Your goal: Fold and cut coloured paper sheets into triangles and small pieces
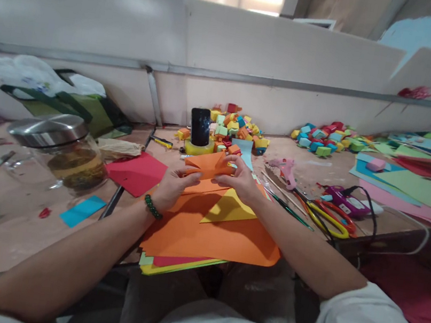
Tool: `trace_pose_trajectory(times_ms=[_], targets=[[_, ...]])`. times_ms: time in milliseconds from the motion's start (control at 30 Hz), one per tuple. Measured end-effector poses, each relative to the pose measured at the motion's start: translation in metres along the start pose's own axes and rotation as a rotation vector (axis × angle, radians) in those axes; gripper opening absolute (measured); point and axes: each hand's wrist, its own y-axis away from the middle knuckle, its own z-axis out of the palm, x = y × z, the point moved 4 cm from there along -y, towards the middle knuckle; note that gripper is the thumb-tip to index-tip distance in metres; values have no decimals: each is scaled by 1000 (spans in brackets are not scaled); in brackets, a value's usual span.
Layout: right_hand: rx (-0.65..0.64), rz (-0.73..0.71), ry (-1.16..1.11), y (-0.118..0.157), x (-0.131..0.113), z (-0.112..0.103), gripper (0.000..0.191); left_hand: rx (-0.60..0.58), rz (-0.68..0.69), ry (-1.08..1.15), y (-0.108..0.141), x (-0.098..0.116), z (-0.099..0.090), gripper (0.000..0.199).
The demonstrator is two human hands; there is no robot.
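Observation:
Between both hands is a folded piece of orange paper (210, 164), raised a little above a stack of paper. My left hand (175, 183), with a green bead bracelet at its wrist, pinches the paper's left side. On the opposite side my right hand (242, 180) grips it with thumb and fingers. Beneath them lies a large orange sheet (204, 235) on top of other coloured sheets. A yellow paper piece (230, 209) rests on that sheet, partly under my right forearm. Fingers cover parts of the folded paper.
A phone (200, 127) stands upright beyond my hands, before a heap of small paper cubes (240, 127). Left are a glass jar (66, 155), red paper (139, 171) and a blue strip (82, 211). Right are a pink glue gun (285, 171), scissors (328, 219) and a purple power strip (345, 201).

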Motion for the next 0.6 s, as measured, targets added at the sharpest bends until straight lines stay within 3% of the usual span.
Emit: trace_pose_trajectory(times_ms=[133, 400, 600], targets=[[-99, 64, 27, -2, 4, -2, 36, 8, 2, -18, 0, 3, -1, 36], [38, -105, 128, -7, 2, -9, 34, -63, -197, 117, 4, -3, 5, 49], [89, -52, 80, -7, 5, -6, 38, 13, -116, 108, 2, 2, 4, 50]])
